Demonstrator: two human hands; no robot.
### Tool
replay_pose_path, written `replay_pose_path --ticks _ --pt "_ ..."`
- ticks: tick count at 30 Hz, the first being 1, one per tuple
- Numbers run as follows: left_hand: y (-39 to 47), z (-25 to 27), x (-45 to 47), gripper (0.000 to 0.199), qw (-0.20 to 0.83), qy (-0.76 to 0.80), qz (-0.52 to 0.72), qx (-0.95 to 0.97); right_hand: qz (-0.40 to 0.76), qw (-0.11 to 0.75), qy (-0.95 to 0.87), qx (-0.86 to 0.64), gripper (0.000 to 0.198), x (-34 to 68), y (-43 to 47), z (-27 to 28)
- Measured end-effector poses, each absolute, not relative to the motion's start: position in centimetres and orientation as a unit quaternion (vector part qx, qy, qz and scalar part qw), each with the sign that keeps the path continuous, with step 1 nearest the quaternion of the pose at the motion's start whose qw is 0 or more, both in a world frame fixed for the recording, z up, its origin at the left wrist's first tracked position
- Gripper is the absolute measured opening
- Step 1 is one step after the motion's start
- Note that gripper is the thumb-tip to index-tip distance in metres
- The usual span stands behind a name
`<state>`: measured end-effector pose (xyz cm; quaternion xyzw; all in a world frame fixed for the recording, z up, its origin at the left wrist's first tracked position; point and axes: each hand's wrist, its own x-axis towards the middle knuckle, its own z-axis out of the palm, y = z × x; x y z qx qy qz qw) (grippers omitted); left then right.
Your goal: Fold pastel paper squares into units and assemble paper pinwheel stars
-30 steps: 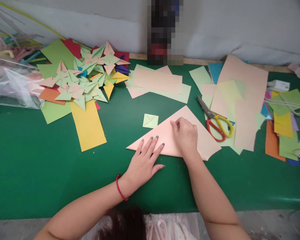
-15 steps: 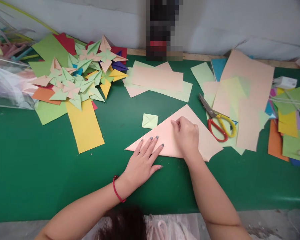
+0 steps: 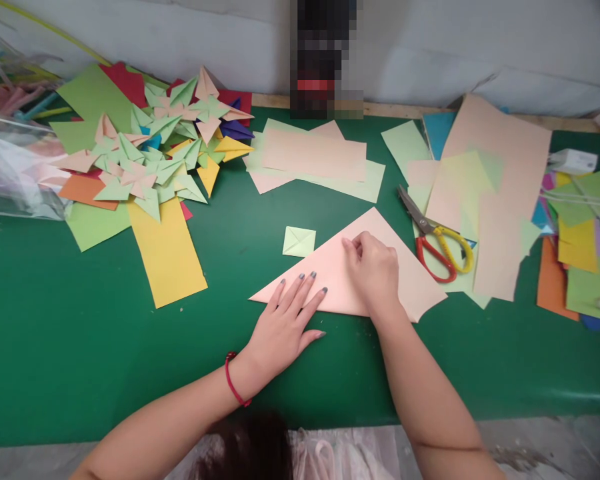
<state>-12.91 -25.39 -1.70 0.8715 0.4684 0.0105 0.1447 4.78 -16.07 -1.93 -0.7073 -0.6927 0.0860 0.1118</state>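
A pale pink sheet of paper, folded into a rough triangle with a curved notch at its lower right, lies on the green table. My left hand rests with spread fingers on the paper's left part, open. On the paper's middle, my right hand is curled closed, thumb against the index finger; whatever may be between them is hidden. Just past the paper's upper left edge lies a small light green folded square with diagonal creases. Scissors with one red and one yellow handle lie right of the paper.
Folded paper stars are heaped on coloured sheets at the back left, beside a clear plastic bag. Pink and green rectangles lie at the back. Large pink sheets and coloured scraps cover the right side.
The view has shifted very slightly. Both hands and the folded pink paper stay essentially in place.
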Motion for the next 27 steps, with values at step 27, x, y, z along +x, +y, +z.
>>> replay_pose_path --ticks 27 --pt "-25.37 -1.64 -12.87 0.059 0.146 0.470 0.009 0.871 0.095 0.095 -0.695 -0.707 0.029 4.84 -16.05 -1.85"
